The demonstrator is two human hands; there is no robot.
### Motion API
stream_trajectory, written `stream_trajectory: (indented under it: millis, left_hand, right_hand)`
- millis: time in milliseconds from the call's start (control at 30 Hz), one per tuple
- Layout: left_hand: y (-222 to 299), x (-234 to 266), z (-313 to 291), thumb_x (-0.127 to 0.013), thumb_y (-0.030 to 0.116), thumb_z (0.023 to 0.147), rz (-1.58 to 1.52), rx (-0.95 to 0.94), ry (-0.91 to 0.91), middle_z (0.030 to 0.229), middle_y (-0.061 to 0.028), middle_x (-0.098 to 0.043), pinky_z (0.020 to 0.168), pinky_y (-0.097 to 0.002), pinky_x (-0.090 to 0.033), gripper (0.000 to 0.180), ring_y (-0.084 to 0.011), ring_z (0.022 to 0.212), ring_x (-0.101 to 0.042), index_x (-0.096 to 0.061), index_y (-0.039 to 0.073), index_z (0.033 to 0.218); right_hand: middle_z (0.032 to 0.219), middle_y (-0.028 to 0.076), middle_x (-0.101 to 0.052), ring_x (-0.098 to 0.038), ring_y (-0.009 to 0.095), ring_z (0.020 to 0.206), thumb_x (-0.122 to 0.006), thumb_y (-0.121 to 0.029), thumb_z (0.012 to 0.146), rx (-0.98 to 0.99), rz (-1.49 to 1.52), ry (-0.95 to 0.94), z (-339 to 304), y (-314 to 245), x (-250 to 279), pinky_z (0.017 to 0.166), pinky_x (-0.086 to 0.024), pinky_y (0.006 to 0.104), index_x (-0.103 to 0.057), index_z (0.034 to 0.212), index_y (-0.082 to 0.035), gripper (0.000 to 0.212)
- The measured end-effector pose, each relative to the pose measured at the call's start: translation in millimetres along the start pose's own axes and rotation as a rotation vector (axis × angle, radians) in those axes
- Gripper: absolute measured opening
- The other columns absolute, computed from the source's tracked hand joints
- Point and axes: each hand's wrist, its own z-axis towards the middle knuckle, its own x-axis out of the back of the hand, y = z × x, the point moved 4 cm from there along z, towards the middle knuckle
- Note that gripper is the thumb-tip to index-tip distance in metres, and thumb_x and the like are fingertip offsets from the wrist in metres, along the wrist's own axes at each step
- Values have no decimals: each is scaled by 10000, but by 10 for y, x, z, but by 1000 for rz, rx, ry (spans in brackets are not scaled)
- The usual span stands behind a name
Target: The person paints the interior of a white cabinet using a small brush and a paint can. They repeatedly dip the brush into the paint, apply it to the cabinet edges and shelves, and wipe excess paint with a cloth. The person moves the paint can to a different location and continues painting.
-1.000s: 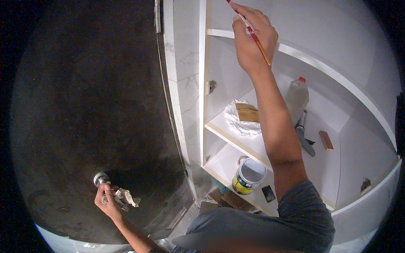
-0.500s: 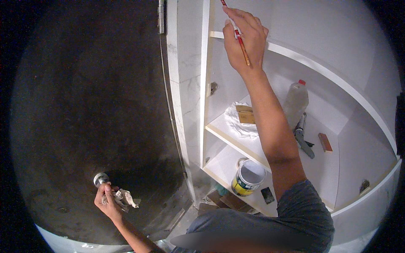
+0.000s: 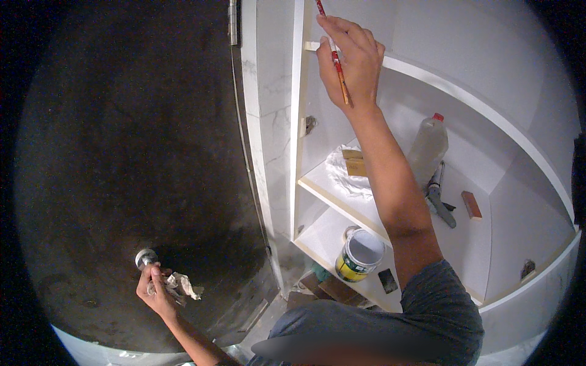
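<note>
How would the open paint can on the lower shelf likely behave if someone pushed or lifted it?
The paint can stands upright on its flat base on the lower shelf, so a push would probably slide it rather than roll it. Its lid is off and pale paint shows inside, so it is likely heavy for its size and could slop if tilted. Its rigid wall should take a firm grip.

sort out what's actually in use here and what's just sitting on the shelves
In use: thin brush in the right hand; crumpled rag in the left hand, by the door knob.

Lying about: open paint can, plastic bottle, caulking gun, small brown block.
</note>
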Motion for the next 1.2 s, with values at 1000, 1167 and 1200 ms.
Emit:
stream_trajectory:
  millis: [1000,1167,1200]
  left_hand:
    - [53,-17,5,-635,242,1007,54,-28,2,787,-76,-680,652,-259,-465,296,-130,692,-623,-702,-46,995]
    - [53,-19,5,-639,234,1005,53,-34,11,780,-79,-687,647,-257,-468,286,-131,688,-628,-707,-44,1005]
    - [49,-20,8,-640,231,1004,48,-32,11,787,-79,-688,648,-256,-470,283,-131,688,-629,-706,-44,1006]
  right_hand:
    - [1205,35,-698,-605,220,1062,-663,-115,842,24,-66,-48,-166,-46,19,939,-380,374,-733,1223,-171,391]
    - [1206,36,-698,-605,221,1065,-673,-105,836,22,-53,-52,-185,-57,21,940,-380,374,-735,1220,-177,395]
    - [1207,36,-697,-606,221,1064,-675,-104,836,22,-53,-53,-188,-55,21,939,-380,373,-736,1219,-179,395]
